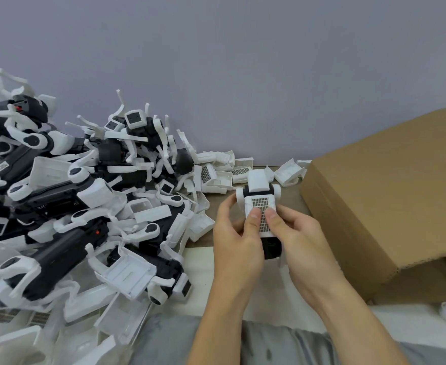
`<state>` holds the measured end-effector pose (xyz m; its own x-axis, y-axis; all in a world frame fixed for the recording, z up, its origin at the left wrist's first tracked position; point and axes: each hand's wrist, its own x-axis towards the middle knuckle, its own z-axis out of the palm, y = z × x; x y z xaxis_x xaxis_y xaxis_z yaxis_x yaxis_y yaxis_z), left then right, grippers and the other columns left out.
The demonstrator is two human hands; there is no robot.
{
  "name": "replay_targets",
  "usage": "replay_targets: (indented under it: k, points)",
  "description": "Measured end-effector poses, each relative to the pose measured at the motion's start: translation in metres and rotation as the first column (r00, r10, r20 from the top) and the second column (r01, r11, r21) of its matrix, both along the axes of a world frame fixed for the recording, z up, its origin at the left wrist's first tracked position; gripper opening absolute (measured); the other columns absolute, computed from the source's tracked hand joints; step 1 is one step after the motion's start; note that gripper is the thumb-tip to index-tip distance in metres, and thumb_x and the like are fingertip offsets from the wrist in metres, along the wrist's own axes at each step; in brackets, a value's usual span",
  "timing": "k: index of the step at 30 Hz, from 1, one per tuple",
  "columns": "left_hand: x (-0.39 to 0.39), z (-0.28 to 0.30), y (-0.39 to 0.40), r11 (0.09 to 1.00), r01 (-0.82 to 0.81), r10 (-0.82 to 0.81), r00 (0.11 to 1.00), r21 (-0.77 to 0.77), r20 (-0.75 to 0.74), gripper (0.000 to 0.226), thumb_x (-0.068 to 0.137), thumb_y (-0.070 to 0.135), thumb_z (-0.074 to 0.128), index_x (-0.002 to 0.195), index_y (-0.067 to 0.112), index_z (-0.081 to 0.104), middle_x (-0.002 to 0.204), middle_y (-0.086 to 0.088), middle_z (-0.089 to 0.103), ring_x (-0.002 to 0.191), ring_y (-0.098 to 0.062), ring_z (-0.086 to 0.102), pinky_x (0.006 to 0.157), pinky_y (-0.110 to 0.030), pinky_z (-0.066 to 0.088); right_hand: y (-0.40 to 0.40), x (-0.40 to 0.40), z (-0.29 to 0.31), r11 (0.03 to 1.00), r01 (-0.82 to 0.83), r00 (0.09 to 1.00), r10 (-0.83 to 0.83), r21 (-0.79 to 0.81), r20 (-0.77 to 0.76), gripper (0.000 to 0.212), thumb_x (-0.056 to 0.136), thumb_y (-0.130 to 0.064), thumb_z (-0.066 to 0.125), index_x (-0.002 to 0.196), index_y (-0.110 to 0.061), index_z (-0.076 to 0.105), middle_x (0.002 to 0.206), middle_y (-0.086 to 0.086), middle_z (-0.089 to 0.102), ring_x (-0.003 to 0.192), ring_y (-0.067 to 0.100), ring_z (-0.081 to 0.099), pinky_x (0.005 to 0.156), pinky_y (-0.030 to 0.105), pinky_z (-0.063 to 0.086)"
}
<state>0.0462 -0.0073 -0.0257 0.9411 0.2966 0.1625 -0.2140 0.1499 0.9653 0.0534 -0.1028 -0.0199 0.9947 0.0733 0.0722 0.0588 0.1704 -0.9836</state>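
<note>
Both hands, left hand (233, 235) and right hand (297, 233), curl around a white-and-black plastic unit (260, 206), thumbs pressing its perforated grille, beside the cardboard box (380, 196).

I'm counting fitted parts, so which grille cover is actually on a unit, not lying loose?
The grille cover under both thumbs, on the black-and-white unit held by the left hand and right hand. The loose grille covers lie by the wall.
</note>
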Motion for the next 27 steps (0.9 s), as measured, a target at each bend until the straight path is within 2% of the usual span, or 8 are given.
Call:
replay_targets:
  k: [3, 7, 9, 14, 19, 24, 25, 27]
  points:
    - [-0.0004, 0.0011, 0.0012, 1.0, -0.014, 0.014, 1.0, 0.026, -0.006, 0.03, 0.101, 0.014, 0.058, 0.126, 0.031, 0.057, 0.092, 0.003, 0.078, 0.084, -0.007, 0.074, 0.069, -0.019, 0.057, 0.0013, 0.0005, 0.0005, 0.998, 0.017, 0.999, -0.015, -0.056, 0.034, 0.024, 0.103, -0.017, 0.052, 0.114, -0.015, 0.073, 0.101, 0.004, 0.078, 0.101, 0.019, 0.073, 0.096, 0.044, 0.055]
    - [-0.0014, 0.0033, 0.0022, 0.995, 0.002, -0.006, 0.999, -0.095, -0.038, 0.026, 0.099, 0.021, 0.061, 0.12, 0.035, 0.059, 0.08, 0.021, 0.075, 0.071, 0.001, 0.071, 0.053, -0.012, 0.05, 0.0042, -0.0007, 0.0001, 0.999, 0.018, 0.999, -0.016, -0.038, 0.045, 0.024, 0.102, -0.027, 0.054, 0.109, -0.019, 0.076, 0.096, 0.002, 0.078, 0.097, 0.018, 0.074, 0.086, 0.038, 0.059]
    - [-0.0028, 0.0041, 0.0022, 0.99, 0.022, -0.03, 0.998, -0.141, -0.051, 0.03, 0.098, 0.023, 0.061, 0.123, 0.04, 0.057, 0.086, 0.024, 0.075, 0.074, 0.003, 0.07, 0.052, -0.008, 0.046, 0.0046, 0.0007, -0.0014, 0.999, 0.037, 0.998, -0.035, -0.031, 0.054, 0.024, 0.102, -0.03, 0.054, 0.108, -0.021, 0.076, 0.096, 0.001, 0.078, 0.095, 0.016, 0.074, 0.082, 0.036, 0.059]
    - [-0.003, 0.0039, 0.0017, 0.992, 0.015, -0.025, 0.997, -0.128, -0.074, 0.047, 0.099, 0.013, 0.06, 0.139, 0.034, 0.046, 0.096, 0.009, 0.078, 0.088, -0.008, 0.074, 0.065, -0.017, 0.057, 0.0006, 0.0026, -0.0029, 1.0, -0.004, 0.999, 0.004, -0.006, 0.048, 0.026, 0.101, -0.018, 0.052, 0.109, -0.023, 0.077, 0.097, 0.003, 0.078, 0.092, 0.02, 0.073, 0.066, 0.023, 0.054]
    - [-0.0033, 0.0065, 0.0031, 0.985, 0.033, -0.045, 0.997, -0.168, -0.064, 0.054, 0.096, 0.008, 0.064, 0.139, 0.032, 0.043, 0.097, 0.005, 0.079, 0.087, -0.011, 0.076, 0.06, -0.015, 0.053, 0.0022, 0.0026, -0.0033, 0.998, 0.043, 0.995, -0.039, -0.052, 0.087, 0.032, 0.103, -0.01, 0.048, 0.11, -0.026, 0.075, 0.097, -0.003, 0.078, 0.092, 0.015, 0.074, 0.07, 0.026, 0.056]
    - [0.0, 0.0047, 0.0011, 0.972, 0.035, -0.052, 0.996, -0.233, -0.068, 0.055, 0.093, 0.021, 0.07, 0.142, 0.022, 0.045, 0.1, 0.003, 0.079, 0.089, -0.011, 0.075, 0.065, -0.017, 0.055, 0.0035, 0.0052, -0.0069, 0.951, 0.299, 0.943, -0.282, -0.083, 0.175, 0.01, 0.095, -0.017, 0.066, 0.101, -0.023, 0.07, 0.089, -0.01, 0.075, 0.087, 0.004, 0.07, 0.068, 0.013, 0.051]
    - [-0.0002, 0.005, 0.0007, 0.965, 0.034, -0.054, 0.996, -0.259, -0.074, 0.049, 0.095, 0.025, 0.066, 0.141, 0.02, 0.048, 0.102, 0.001, 0.078, 0.092, -0.013, 0.074, 0.067, -0.019, 0.057, 0.0037, 0.0045, -0.0072, 0.94, 0.313, 0.935, -0.28, -0.135, 0.217, 0.01, 0.094, -0.02, 0.067, 0.101, -0.025, 0.07, 0.088, -0.013, 0.074, 0.088, 0.003, 0.069, 0.07, 0.014, 0.051]
    - [0.0, 0.0072, -0.0001, 0.927, 0.082, -0.117, 0.99, -0.366, -0.074, 0.037, 0.103, 0.03, 0.055, 0.137, 0.016, 0.053, 0.112, -0.006, 0.076, 0.105, -0.022, 0.072, 0.084, -0.03, 0.06, 0.0051, 0.0013, -0.006, 0.932, 0.273, 0.939, -0.205, -0.237, 0.276, 0.014, 0.092, -0.025, 0.067, 0.105, -0.03, 0.07, 0.096, -0.015, 0.073, 0.093, 0.002, 0.067, 0.077, 0.017, 0.051]
